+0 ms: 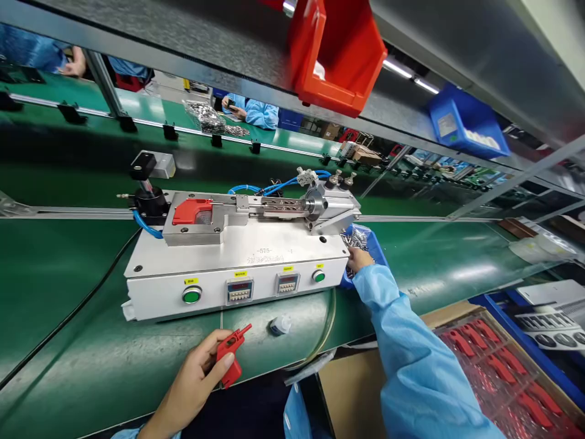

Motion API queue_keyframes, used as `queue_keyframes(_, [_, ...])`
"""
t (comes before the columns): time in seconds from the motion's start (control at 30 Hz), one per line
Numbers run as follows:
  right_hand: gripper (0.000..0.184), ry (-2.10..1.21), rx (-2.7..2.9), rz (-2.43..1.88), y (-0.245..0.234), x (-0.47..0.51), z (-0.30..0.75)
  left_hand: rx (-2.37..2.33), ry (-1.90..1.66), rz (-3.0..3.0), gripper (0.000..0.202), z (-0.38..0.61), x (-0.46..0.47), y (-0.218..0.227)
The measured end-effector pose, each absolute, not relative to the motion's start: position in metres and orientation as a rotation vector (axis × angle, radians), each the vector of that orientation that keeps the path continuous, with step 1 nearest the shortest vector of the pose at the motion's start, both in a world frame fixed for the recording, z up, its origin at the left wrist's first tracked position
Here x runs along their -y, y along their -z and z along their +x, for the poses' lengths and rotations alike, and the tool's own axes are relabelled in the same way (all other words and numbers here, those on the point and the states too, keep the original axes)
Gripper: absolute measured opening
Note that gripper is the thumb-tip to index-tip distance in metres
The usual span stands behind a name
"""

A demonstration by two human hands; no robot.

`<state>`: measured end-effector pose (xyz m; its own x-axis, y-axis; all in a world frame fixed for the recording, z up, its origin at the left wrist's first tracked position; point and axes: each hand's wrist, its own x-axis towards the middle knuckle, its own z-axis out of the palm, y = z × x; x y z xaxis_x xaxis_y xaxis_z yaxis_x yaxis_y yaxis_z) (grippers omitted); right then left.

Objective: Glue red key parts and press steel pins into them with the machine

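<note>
In my left hand (194, 372), thumb and fingers are closed on a red gun-shaped plastic part (232, 353) with a thin nozzle pointing up to the right. My right hand (359, 260) reaches into a blue bin (377, 250) of small metal parts (357, 238); its fingertips are hidden among them, so what they hold does not show. Beside the bin stands a white bench machine (256, 244) with green buttons and two small counters. A similar red gun-shaped part (192, 211) lies in the metal fixture (219, 231) on the machine's left.
A small round container (280, 325) sits before the machine. At lower right is a tray (498, 360) of red parts. Red (338, 91) and blue (466, 131) bins hang overhead. A black cable (73, 314) crosses the green bench. Other people work across the line.
</note>
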<state>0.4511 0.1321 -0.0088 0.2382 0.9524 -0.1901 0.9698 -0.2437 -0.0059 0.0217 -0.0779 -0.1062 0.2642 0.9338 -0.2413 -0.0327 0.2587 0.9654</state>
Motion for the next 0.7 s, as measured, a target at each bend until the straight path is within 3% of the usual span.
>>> queue_keyframes(0.43, [0.027, 0.310, -2.177, 2.377, 0.013, -0.122, 0.467, -1.020, -0.829, 1.146, 0.041, 0.020, 0.078, 0.110])
queue_keyframes(0.63, [0.046, 0.569, -2.377, 2.477, -0.023, -0.107, 0.461, -0.980, -0.869, 1.079, 0.042, 0.019, 0.076, 0.104])
queue_keyframes(0.7, [0.061, 0.712, -2.409, 2.470, -0.046, -0.091, 0.460, -0.979, -0.857, 1.053, 0.043, 0.018, 0.077, 0.105])
